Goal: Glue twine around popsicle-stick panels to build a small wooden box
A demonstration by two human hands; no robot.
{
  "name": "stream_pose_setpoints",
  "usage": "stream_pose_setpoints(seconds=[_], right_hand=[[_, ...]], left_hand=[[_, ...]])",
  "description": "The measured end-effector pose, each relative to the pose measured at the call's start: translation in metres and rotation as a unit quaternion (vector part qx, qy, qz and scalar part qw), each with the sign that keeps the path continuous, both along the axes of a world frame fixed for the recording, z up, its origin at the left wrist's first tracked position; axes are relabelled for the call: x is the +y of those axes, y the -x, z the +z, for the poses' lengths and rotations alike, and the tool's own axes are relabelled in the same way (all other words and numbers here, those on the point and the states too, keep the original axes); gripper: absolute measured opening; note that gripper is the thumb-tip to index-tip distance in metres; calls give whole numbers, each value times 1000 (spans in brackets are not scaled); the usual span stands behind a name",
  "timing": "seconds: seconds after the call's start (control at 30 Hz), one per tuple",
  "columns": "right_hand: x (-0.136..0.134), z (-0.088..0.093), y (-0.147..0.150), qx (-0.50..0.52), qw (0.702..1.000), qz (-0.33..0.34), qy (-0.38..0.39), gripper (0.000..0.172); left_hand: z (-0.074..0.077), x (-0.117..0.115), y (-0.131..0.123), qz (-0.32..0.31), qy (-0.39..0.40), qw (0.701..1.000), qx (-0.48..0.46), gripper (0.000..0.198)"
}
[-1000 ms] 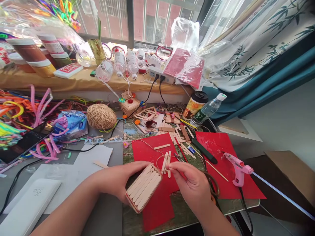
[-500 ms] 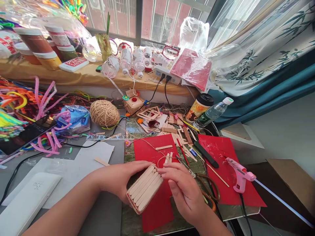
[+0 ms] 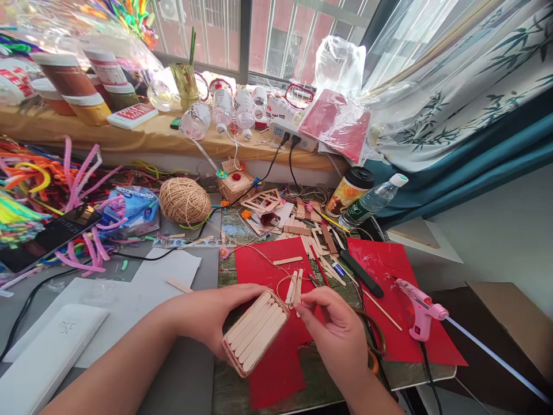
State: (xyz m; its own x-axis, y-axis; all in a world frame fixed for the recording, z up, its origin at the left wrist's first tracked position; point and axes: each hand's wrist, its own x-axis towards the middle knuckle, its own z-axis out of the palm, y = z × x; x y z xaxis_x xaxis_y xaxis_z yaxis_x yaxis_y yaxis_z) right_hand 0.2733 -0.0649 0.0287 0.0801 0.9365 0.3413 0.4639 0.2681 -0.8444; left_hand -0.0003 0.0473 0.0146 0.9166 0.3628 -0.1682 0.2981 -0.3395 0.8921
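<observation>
A small box of popsicle sticks point(image 3: 256, 331), its edges trimmed with twine, is held tilted in my left hand point(image 3: 218, 320), whose fingers wrap its far and left sides. My right hand point(image 3: 337, 328) pinches thumb and forefinger just off the box's upper right corner, on a thin jute twine point(image 3: 280, 282) that loops there. Loose popsicle sticks point(image 3: 291, 287) lie on the red paper point(image 3: 276, 369) behind that pinch. Farther back, the twine runs toward the ball of twine point(image 3: 185, 199).
A pink glue gun point(image 3: 420, 308) with a long glue stick rests on red paper at right. Scissors point(image 3: 372, 337) lie partly behind my right hand. Beyond are a stick pile point(image 3: 309, 227), a cup point(image 3: 349, 193) and a water bottle point(image 3: 372, 202). A white power bank point(image 3: 56, 357) lies left.
My right hand has drawn slightly right from the box corner, and its spread fingers have closed into a pinch on the twine. The left hand and box stay nearly still.
</observation>
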Motion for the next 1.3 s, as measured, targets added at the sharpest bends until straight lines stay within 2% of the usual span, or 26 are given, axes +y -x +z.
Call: stream_pose_setpoints(seconds=[0.1,0.17,0.3,0.43,0.53,0.63,0.73,0.77,0.8,0.83,0.93,1.0,1.07,1.3], right_hand=[[4,9,-4,-83,990,110,-32,26],[7,13,-3,-144,977,152,-49,36],[10,14,2,-247,955,155,-57,34],[11,24,6,-358,915,166,-87,30],[15,34,8,-370,908,181,-80,28],[19,34,8,-298,938,177,-31,27],[22,21,11,-116,982,143,51,29],[23,15,13,-35,987,124,93,30],[24,8,15,53,983,103,144,30],[24,1,18,144,966,81,200,31],[25,-16,28,385,864,15,325,35],[28,-24,30,472,816,-26,334,39],[31,-27,29,505,805,-55,307,41],[30,-30,9,476,840,-81,247,44]], left_hand=[[-2,1,0,-2,3,1000,0,118],[-3,1,-1,-3,-4,1000,-2,118],[-6,1,-1,-6,-17,1000,-11,121],[-6,1,-1,-3,-13,1000,-16,120],[-4,1,-2,-3,-11,1000,-13,118],[-3,0,-2,-2,-17,1000,-11,118],[-3,0,-1,-2,-16,1000,-10,119],[-3,0,-1,-2,-14,1000,-10,119],[-3,0,-1,-2,-12,1000,-11,119],[-4,0,0,-3,-11,1000,-11,120],[-6,0,0,-1,-15,1000,-11,123],[-7,-1,1,2,-16,1000,-4,124],[-6,-1,0,4,-10,1000,5,123],[-3,4,4,-20,-16,999,37,124]])
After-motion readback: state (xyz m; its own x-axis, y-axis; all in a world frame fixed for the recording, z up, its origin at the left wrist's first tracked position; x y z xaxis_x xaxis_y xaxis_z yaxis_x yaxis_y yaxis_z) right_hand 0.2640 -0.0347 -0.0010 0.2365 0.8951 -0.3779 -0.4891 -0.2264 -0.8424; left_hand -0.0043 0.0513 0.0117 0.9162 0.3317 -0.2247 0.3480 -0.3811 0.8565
